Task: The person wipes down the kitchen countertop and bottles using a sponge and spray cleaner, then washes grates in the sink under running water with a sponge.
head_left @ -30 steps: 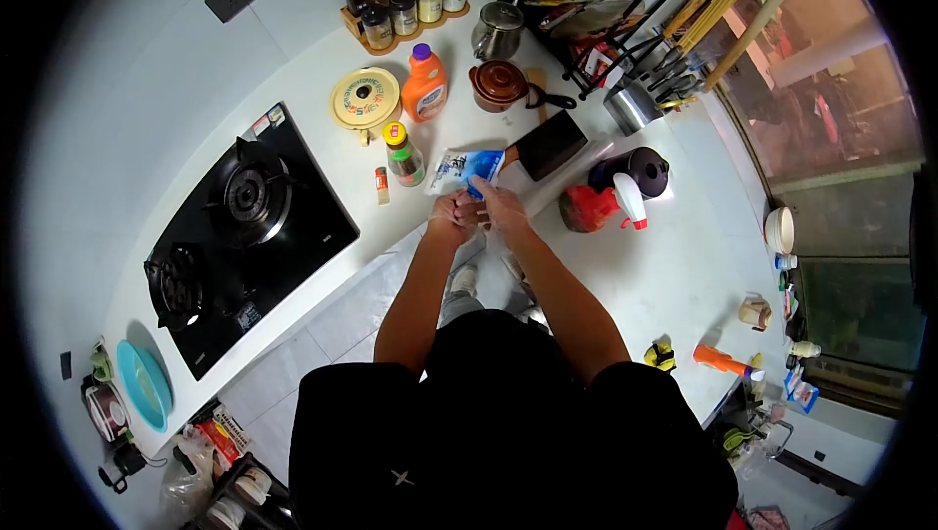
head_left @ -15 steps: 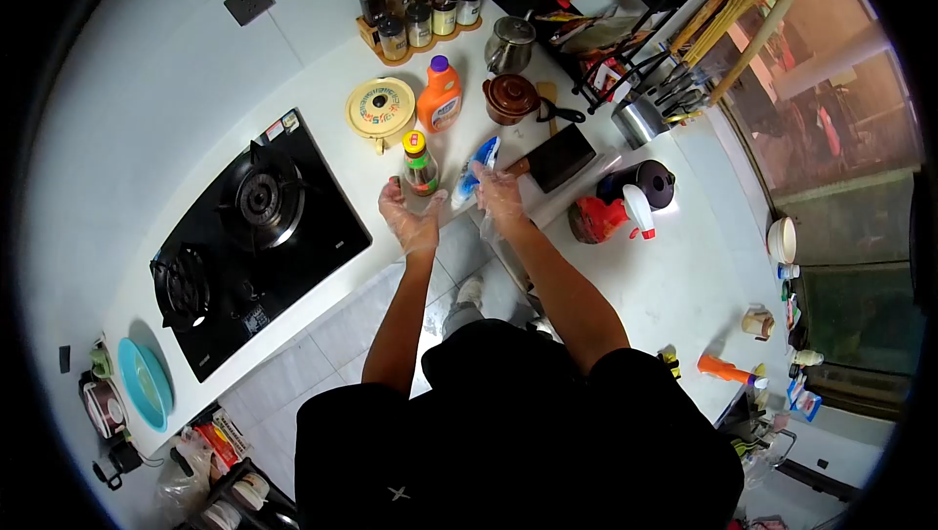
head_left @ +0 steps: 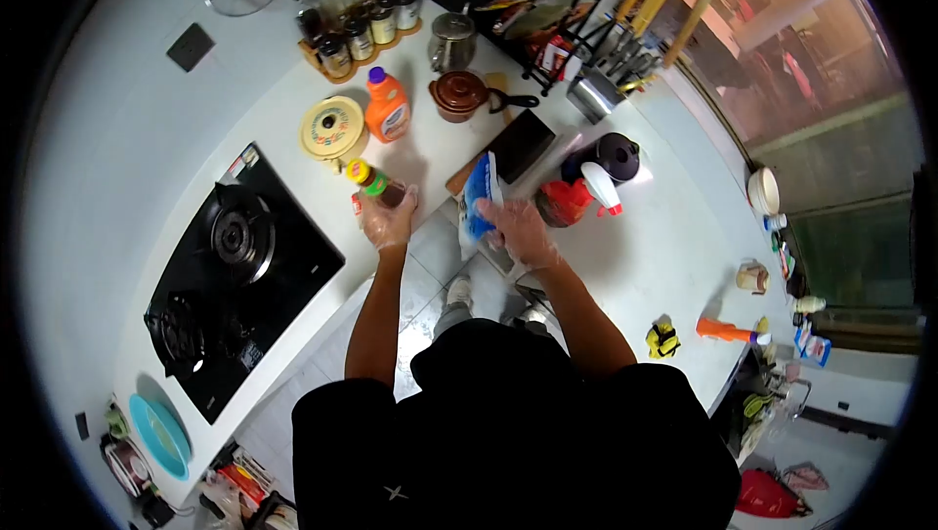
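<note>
Both hands wear clear plastic gloves. My left hand (head_left: 387, 221) is wrapped round the lower part of a yellow-capped glass bottle (head_left: 376, 184), which leans to the left over the counter edge. A small red-labelled item, partly hidden, is beside that hand. My right hand (head_left: 521, 229) grips a blue and white bag (head_left: 477, 200), held upright in front of the cleaver. The dark cleaver (head_left: 523, 144) lies behind the bag, its wooden handle toward me.
A black gas stove (head_left: 234, 266) is at the left. Behind the hands stand a cream lidded pot (head_left: 333, 129), an orange bottle (head_left: 388, 107) and a brown pot (head_left: 458, 96). A red spray bottle (head_left: 564, 203) and a dark purple pot (head_left: 616, 156) stand at the right.
My left hand has closed round the yellow-capped bottle and tilted it. My right hand still holds the bag, which is now in front of the cleaver. The whole view has shifted.
</note>
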The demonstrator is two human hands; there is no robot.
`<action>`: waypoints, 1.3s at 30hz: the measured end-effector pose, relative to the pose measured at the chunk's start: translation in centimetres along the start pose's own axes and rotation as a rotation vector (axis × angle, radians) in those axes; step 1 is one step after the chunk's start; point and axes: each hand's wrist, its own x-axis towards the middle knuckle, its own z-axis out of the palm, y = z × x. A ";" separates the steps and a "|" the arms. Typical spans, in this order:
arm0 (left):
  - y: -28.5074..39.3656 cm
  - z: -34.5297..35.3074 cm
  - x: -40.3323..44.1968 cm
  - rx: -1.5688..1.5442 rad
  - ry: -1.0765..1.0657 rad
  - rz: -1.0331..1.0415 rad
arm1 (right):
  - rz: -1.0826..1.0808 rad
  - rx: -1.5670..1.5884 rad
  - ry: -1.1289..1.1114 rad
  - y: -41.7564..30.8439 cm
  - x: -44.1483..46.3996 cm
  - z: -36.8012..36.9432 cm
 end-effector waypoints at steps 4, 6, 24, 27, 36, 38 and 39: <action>6.1 0.4 -4.8 -0.298 -0.230 -0.005 | 0.111 -0.136 0.010 1.4 -3.6 -3.5; 9.5 0.0 -6.7 0.246 -0.473 0.185 | 0.047 -0.291 -0.059 3.5 -5.1 -6.6; 22.8 29.5 -23.0 -0.004 -0.974 0.575 | 0.079 0.141 0.769 8.6 -18.1 -32.8; 25.1 34.6 -24.4 -0.032 -0.994 0.499 | -0.021 0.136 0.905 5.3 -17.3 -38.1; 25.3 43.7 -25.4 -0.118 -1.002 0.250 | -0.495 0.593 0.953 -3.9 -8.3 -54.0; 24.5 45.0 -25.0 -0.127 -0.965 0.258 | -0.514 0.585 1.010 -5.4 -6.2 -57.2; 25.3 45.2 -24.7 -0.130 -0.985 0.179 | -0.485 0.548 1.064 -6.2 -5.4 -58.5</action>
